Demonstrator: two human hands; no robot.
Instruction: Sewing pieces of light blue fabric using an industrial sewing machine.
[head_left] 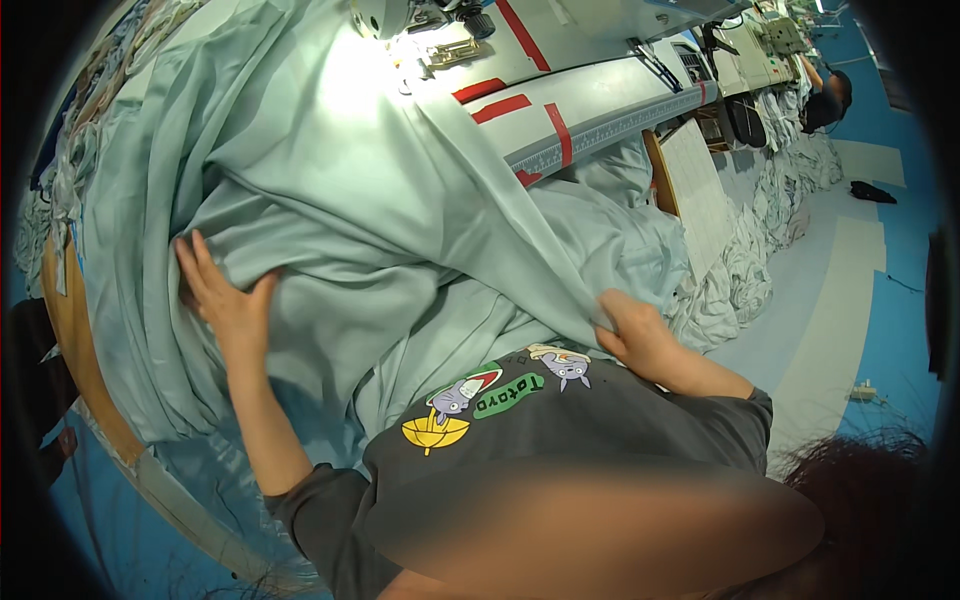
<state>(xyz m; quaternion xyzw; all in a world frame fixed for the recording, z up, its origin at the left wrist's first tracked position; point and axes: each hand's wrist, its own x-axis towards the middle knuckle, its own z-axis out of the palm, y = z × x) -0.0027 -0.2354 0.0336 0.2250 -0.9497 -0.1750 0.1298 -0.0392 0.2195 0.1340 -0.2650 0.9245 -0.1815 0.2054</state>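
A large, pale green, silky fabric (330,230) lies in loose folds over the work table and hangs down toward my body. On its left part rests my left hand (228,300), fingers spread and thumb apart, pressing on the folds. My right hand (640,335) is closed on the fabric's edge at the right, near my shirt. From there the edge runs taut up to the metal presser foot (450,55) of a sewing machine (385,15), under a bright lamp. The needle itself is lost in the glare.
A ruler strip (620,125) and red tape marks (560,135) line the machine bed's front. A white board (690,195) stands right of it. Heaped pale cloth (735,290) lies on the floor. Another person (828,100) is at the far right. The table's wooden edge (75,320) curves at left.
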